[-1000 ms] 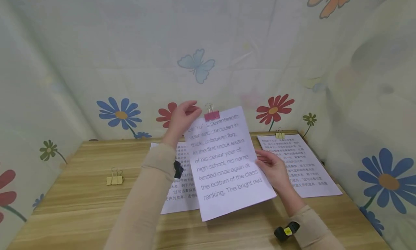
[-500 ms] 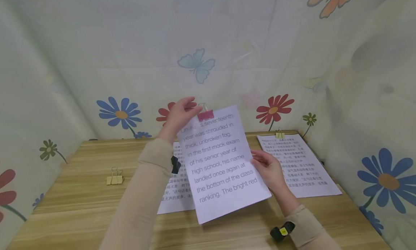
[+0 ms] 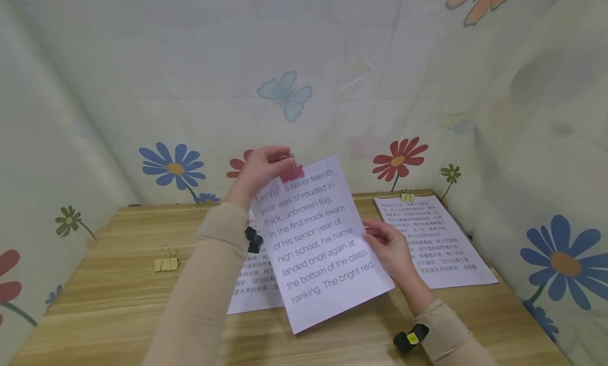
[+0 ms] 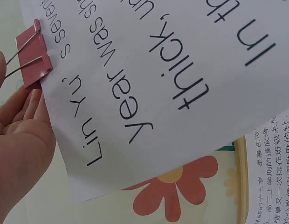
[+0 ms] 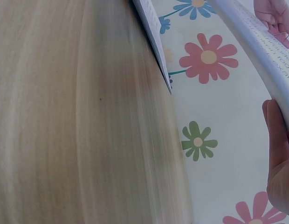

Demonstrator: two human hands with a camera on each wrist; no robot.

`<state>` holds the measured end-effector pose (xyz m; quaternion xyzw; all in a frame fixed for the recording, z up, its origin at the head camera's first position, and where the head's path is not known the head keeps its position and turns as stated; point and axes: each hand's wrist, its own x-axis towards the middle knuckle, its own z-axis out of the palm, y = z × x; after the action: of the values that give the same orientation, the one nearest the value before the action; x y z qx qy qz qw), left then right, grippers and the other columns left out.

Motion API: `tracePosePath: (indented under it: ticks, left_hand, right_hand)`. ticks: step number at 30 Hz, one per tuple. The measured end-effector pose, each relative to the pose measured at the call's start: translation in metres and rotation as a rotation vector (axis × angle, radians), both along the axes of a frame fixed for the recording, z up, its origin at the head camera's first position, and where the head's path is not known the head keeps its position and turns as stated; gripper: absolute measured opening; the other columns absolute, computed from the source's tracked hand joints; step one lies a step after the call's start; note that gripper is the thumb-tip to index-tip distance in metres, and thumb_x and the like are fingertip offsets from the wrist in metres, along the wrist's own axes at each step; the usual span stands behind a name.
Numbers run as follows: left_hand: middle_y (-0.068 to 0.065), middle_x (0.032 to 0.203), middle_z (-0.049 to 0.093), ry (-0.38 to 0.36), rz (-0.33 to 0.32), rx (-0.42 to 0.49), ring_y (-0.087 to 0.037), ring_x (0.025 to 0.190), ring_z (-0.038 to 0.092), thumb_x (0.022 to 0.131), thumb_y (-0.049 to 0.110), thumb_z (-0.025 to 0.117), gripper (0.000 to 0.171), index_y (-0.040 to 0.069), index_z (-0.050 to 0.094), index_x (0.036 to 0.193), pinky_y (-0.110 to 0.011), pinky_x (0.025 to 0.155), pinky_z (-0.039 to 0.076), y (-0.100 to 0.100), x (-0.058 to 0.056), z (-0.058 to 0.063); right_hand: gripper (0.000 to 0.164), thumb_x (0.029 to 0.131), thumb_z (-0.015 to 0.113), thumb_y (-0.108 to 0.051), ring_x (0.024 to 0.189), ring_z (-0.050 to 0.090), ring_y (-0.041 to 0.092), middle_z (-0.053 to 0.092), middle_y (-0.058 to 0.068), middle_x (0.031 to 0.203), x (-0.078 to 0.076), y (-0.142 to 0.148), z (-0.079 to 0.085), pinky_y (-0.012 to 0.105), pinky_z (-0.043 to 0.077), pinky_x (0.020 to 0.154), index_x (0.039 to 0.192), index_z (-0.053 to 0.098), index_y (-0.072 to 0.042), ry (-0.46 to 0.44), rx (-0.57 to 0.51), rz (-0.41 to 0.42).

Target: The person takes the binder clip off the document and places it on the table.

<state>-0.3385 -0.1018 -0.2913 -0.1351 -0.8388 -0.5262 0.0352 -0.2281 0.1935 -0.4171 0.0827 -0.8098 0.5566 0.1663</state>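
Observation:
A sheaf of white paper with large English print is held up, tilted, above the table. A pink binder clip sits on its top edge. My left hand pinches this clip by its wire handles; in the left wrist view the thumb lies on the handles and the fingers go behind. My right hand grips the right edge of the paper between thumb and fingers. Behind the held paper, a second printed sheet lies partly hidden on the table.
On the wooden table, a yellow binder clip stands at the left. At the right lies a printed stack with another yellow clip on its top edge. A flower-patterned curtain encloses the table's back and sides.
My left hand has moved from beside the pink clip onto it and now pinches its handles. The paper and my right hand have shifted slightly left.

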Motion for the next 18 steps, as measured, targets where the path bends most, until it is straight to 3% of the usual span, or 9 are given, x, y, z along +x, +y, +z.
tracePosePath:
  ticks: [4,8,18]
  left_hand:
    - [0.004,0.123,0.065,-0.055,-0.018,0.025,-0.017,0.116,0.056,0.090,0.037,0.073,0.049,0.022,0.061,0.136,-0.039,0.106,0.041,-0.005,0.001,0.002]
    - [0.006,0.121,0.066,-0.093,-0.033,0.035,-0.016,0.113,0.058,0.089,0.041,0.073,0.048,0.024,0.063,0.133,-0.040,0.105,0.041,-0.009,0.002,0.006]
    - [0.000,0.120,0.067,-0.052,-0.092,0.033,-0.017,0.110,0.061,0.090,0.035,0.074,0.047,0.016,0.064,0.132,-0.039,0.100,0.045,-0.012,0.002,0.014]
  right_hand:
    - [0.034,0.091,0.067,0.005,0.093,0.066,0.016,0.068,0.017,0.109,-0.012,0.006,-0.016,0.017,0.052,0.075,0.123,0.066,-0.002,-0.020,-0.021,-0.004]
    - [0.033,0.091,0.068,0.003,0.092,0.066,0.018,0.068,0.017,0.107,-0.015,0.008,-0.020,0.019,0.053,0.074,0.123,0.067,-0.003,-0.013,-0.048,0.018]
    - [0.031,0.088,0.069,0.007,0.090,0.066,0.014,0.068,0.019,0.106,-0.017,0.009,-0.021,0.018,0.053,0.076,0.119,0.067,0.003,0.013,-0.032,0.063]
